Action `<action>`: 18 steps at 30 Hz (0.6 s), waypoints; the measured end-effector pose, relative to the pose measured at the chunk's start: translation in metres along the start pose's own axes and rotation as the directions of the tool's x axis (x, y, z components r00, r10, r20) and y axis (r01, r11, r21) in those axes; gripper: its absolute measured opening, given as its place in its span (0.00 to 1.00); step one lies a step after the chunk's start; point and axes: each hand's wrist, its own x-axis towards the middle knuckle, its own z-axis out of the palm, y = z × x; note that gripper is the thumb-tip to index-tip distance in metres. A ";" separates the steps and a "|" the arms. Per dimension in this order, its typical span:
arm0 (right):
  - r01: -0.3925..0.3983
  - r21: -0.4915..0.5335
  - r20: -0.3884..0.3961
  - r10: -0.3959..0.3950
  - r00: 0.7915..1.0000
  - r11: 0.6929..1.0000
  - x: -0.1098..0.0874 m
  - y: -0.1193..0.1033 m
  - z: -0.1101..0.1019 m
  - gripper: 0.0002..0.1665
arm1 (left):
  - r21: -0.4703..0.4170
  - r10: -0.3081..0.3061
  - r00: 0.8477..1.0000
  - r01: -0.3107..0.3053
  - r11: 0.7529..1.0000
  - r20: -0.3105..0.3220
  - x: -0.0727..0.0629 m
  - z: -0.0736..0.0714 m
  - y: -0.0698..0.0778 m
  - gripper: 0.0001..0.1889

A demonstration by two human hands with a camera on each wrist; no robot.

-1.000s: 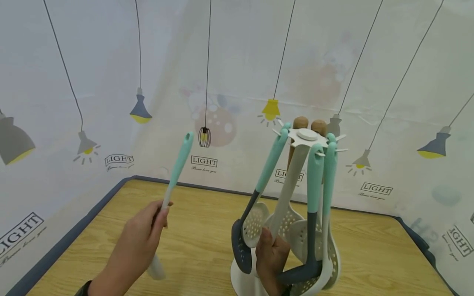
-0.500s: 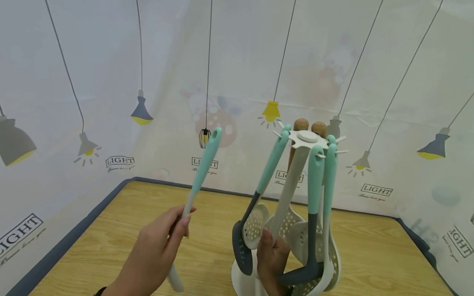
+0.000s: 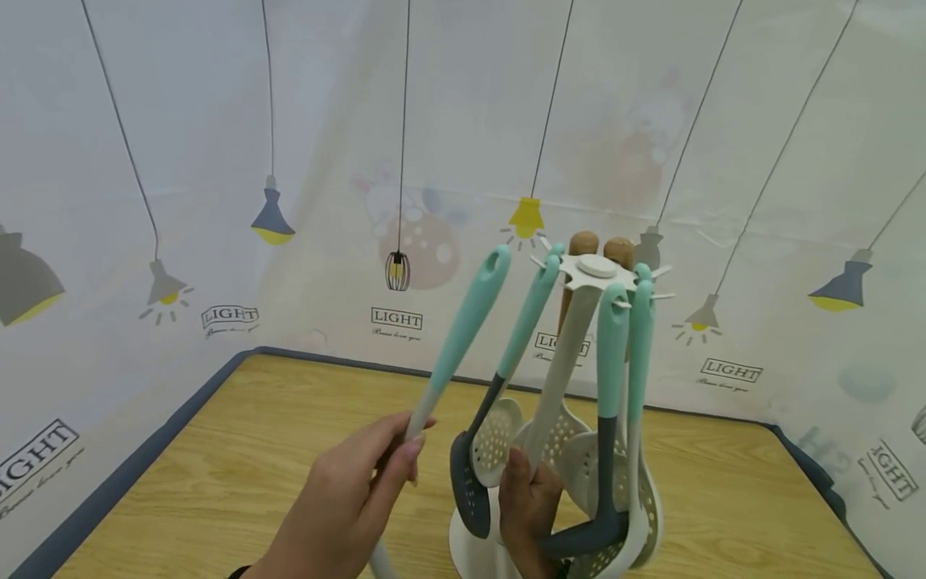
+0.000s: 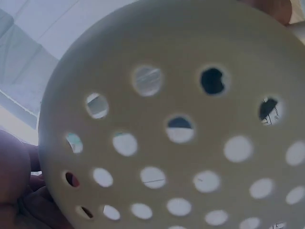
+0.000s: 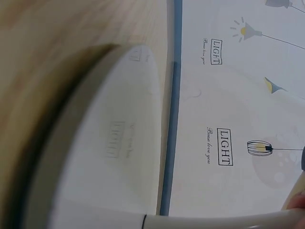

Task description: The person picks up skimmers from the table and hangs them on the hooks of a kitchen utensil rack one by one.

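Observation:
My left hand [image 3: 347, 490] pinches the pale grey shaft of a skimmer whose mint-green handle [image 3: 466, 322] tilts up to the right. Its round perforated head [image 4: 119, 52] fills the left wrist view; in the head view it lies out of frame. Close by on the right stands a white utensil rack, and my right hand [image 3: 530, 498] grips its pole [image 3: 560, 378]. The rack's round base [image 5: 114, 95] shows in the right wrist view. From the hooks hang a dark slotted turner [image 3: 470, 490], a dark ladle [image 3: 589, 535] and several pale perforated spoons [image 3: 499, 442].
Two wooden-topped handles [image 3: 583, 243] stick up behind the rack's top disc [image 3: 596, 269]. A wood-grain table [image 3: 239, 442] lies underneath, with a dark blue edge [image 3: 181, 418]. Behind it hangs a pale backdrop [image 3: 325, 121] printed with lamps.
My left hand has carried the skimmer rightward, and its handle top is now near the rack's left hooks. My right hand keeps its grip on the pole.

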 end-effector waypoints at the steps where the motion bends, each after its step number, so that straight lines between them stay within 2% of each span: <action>1: -0.004 -0.007 0.005 0.004 1.000 1.000 0.000 0.000 0.000 0.32 | -0.008 0.005 1.000 -0.005 1.000 0.003 0.000 0.001 0.001 0.12; 4: -0.026 -0.013 0.013 0.027 1.000 1.000 -0.001 0.000 0.000 0.33 | -0.027 0.020 1.000 -0.019 0.999 0.008 0.002 0.005 0.005 0.12; 8: -0.013 -0.020 0.005 0.013 1.000 1.000 -0.001 0.002 0.000 0.33 | -0.041 0.037 0.999 -0.037 0.998 0.015 0.003 0.010 0.007 0.12; 12: 0.011 -0.028 -0.006 -0.011 1.000 1.000 0.000 0.003 0.000 0.34 | -0.062 0.045 0.998 -0.043 0.997 0.032 0.005 0.015 0.011 0.10; 18: -0.001 -0.003 -0.010 0.001 1.000 1.000 0.001 0.002 0.001 0.31 | -0.079 0.038 0.998 -0.034 0.996 0.049 0.008 0.021 0.017 0.10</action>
